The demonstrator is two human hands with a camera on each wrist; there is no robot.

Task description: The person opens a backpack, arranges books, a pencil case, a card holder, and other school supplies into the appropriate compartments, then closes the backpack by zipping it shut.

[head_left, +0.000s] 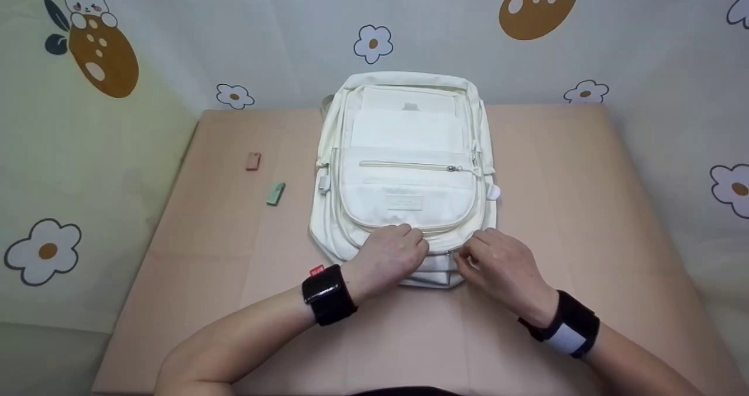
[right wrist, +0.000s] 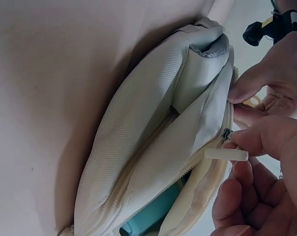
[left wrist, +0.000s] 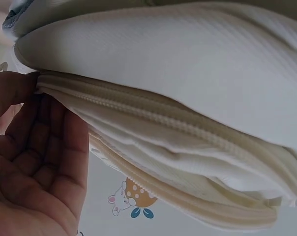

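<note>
A cream-white backpack (head_left: 409,133) lies front side up on the table, its bottom end towards me. With thumb and fingers my left hand (head_left: 389,258) pinches the fabric edge beside a zipper (left wrist: 153,115) at that lower end. Just to its right, my right hand (head_left: 506,267) pinches the zipper slider, whose cream pull tab (right wrist: 226,154) sticks out beside the fingers. Part of the compartment gapes in the right wrist view, and a teal object (right wrist: 153,211) shows inside; its kind is hidden.
Left of the backpack, a small pink block (head_left: 253,161) and a small green block (head_left: 275,194) lie on the peach-coloured table (head_left: 205,226). Printed curtains (head_left: 292,45) hang behind the table and along its sides.
</note>
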